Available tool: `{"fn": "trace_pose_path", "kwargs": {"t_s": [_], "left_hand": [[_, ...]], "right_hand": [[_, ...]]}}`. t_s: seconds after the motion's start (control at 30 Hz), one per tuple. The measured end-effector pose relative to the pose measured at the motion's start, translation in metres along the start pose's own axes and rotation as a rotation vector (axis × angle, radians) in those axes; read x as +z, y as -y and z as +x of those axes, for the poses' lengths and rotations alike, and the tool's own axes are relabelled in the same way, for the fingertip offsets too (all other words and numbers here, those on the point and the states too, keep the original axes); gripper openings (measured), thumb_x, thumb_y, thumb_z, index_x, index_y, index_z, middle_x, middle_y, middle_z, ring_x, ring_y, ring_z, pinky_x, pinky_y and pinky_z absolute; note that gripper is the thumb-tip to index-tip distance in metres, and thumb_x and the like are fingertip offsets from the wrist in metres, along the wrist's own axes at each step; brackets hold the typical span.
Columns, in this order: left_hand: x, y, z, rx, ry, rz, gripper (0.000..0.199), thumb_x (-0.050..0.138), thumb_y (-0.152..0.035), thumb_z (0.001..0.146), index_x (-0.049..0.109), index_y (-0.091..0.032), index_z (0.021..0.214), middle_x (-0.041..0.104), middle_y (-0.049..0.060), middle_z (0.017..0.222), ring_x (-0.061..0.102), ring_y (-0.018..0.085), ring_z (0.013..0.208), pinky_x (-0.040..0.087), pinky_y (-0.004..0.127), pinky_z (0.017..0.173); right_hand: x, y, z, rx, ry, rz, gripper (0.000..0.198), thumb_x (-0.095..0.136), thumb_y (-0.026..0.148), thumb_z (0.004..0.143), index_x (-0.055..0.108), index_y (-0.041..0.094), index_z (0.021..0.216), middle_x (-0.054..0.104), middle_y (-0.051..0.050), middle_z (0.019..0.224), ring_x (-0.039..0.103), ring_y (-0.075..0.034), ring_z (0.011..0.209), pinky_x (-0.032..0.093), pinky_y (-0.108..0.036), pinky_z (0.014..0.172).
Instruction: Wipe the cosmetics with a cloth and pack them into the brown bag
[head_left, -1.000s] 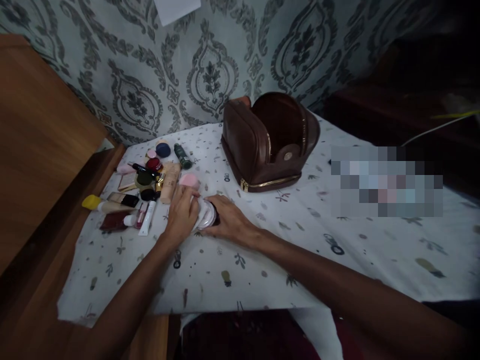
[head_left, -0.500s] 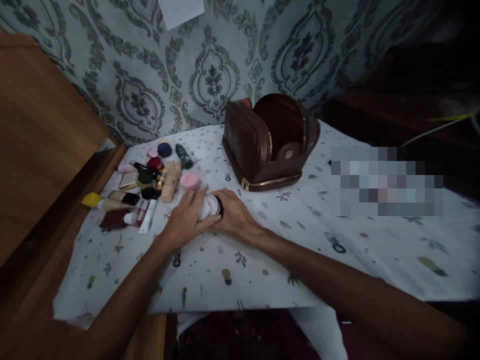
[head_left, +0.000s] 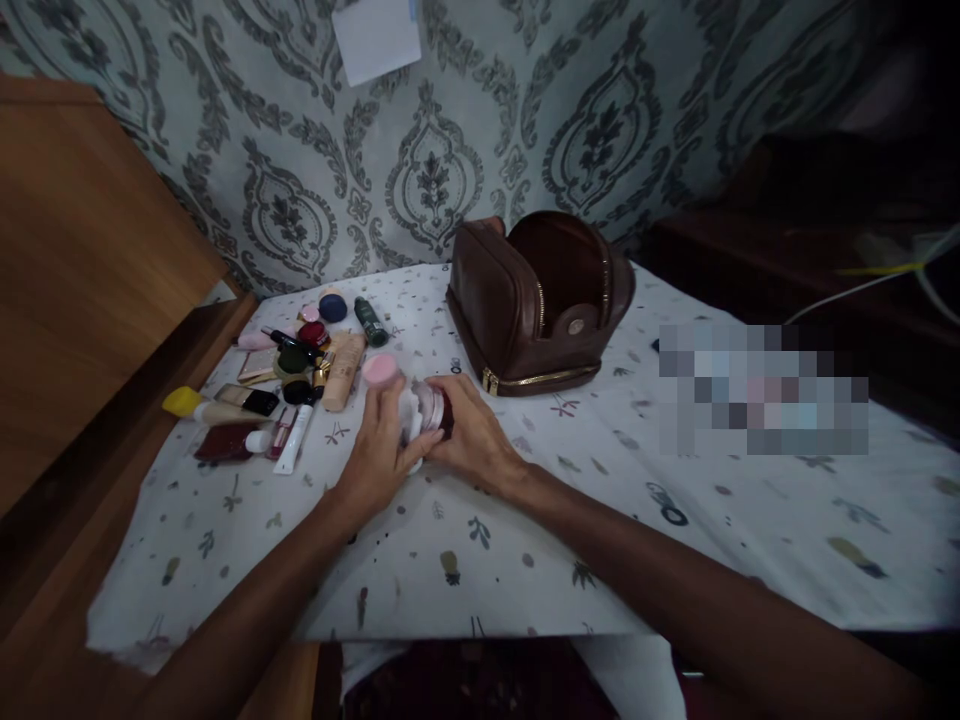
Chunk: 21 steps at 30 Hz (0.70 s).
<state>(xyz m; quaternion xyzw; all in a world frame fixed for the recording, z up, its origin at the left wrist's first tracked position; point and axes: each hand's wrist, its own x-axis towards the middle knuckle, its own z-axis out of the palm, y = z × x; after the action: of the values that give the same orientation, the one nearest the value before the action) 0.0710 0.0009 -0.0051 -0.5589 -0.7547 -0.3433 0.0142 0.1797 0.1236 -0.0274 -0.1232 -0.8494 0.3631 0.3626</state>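
Observation:
Close together over the cloth, my two hands are closed around a small round cosmetic jar. My left hand (head_left: 382,440) grips a white piece (head_left: 409,415) of it, with thumb and fingers around the edge. In my right hand (head_left: 472,430) is the clear, dark-ended jar part (head_left: 433,405), partly covered by the fingers. The two pieces sit side by side; whether they still touch I cannot tell. Just behind my left fingers stands a pink-topped round container (head_left: 381,370).
Left of my hands lie a beige tube (head_left: 345,370), a green bottle (head_left: 370,320), a white tube (head_left: 294,440), a dark red bottle (head_left: 225,442) and several other cosmetics. An unzipped brown bag (head_left: 502,300) stands behind on the patterned cloth (head_left: 525,590). A pixelated patch covers the right side.
The white piece and the dark-ended part have turned and shifted slightly between my hands, showing more of the clear side. The view has tilted up a little; other things keep their places.

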Motion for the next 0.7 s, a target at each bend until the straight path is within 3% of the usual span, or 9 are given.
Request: {"fn": "trace_pose_path", "kwargs": {"t_s": [0.17, 0.27, 0.33, 0.53, 0.7], "left_hand": [[-0.002, -0.009, -0.003, 0.245, -0.148, 0.089, 0.044, 0.048, -0.036, 0.098, 0.042, -0.022, 0.139, 0.048, 0.013, 0.127, 0.05, 0.025, 0.124, 0.045, 0.042, 0.105], [-0.001, -0.012, -0.005, 0.43, -0.14, 0.167, 0.048, 0.044, -0.03, 0.099, 0.036, -0.021, 0.146, 0.05, 0.016, 0.133, 0.049, 0.027, 0.126, 0.043, 0.044, 0.107], [0.003, -0.013, -0.005, 0.483, -0.118, 0.221, 0.05, 0.041, -0.027, 0.1, 0.035, -0.02, 0.148, 0.052, 0.016, 0.135, 0.049, 0.028, 0.127, 0.039, 0.047, 0.109], [-0.001, -0.007, 0.003, 0.19, -0.093, 0.086, 0.044, 0.036, -0.03, 0.1, 0.047, -0.016, 0.141, 0.057, 0.015, 0.135, 0.051, 0.026, 0.128, 0.04, 0.046, 0.111], [-0.016, 0.0, 0.015, 0.002, -0.014, -0.175, 0.036, 0.041, -0.031, 0.098, 0.065, -0.017, 0.119, 0.069, 0.009, 0.117, 0.06, 0.024, 0.116, 0.045, 0.04, 0.105]], "right_hand": [[-0.003, 0.005, -0.001, 0.004, 0.054, -0.006, 0.054, 0.064, 0.019, 0.073, 0.052, 0.018, 0.125, 0.052, -0.009, 0.106, 0.056, -0.025, 0.096, 0.053, -0.04, 0.085], [-0.001, 0.003, -0.002, -0.088, 0.107, 0.026, 0.053, 0.06, 0.015, 0.074, 0.052, 0.02, 0.126, 0.053, -0.01, 0.112, 0.054, -0.027, 0.108, 0.052, -0.042, 0.093], [0.001, 0.0, -0.001, -0.166, 0.11, 0.042, 0.051, 0.057, 0.014, 0.077, 0.052, 0.021, 0.127, 0.054, -0.011, 0.115, 0.052, -0.028, 0.114, 0.049, -0.045, 0.099], [0.004, -0.001, 0.001, -0.24, 0.119, 0.073, 0.052, 0.062, 0.019, 0.08, 0.048, 0.02, 0.13, 0.06, -0.013, 0.12, 0.056, -0.029, 0.113, 0.048, -0.049, 0.098], [0.001, -0.006, 0.002, -0.245, 0.164, 0.116, 0.054, 0.073, 0.023, 0.077, 0.05, 0.021, 0.126, 0.059, -0.012, 0.127, 0.055, -0.028, 0.122, 0.048, -0.049, 0.103]]}}
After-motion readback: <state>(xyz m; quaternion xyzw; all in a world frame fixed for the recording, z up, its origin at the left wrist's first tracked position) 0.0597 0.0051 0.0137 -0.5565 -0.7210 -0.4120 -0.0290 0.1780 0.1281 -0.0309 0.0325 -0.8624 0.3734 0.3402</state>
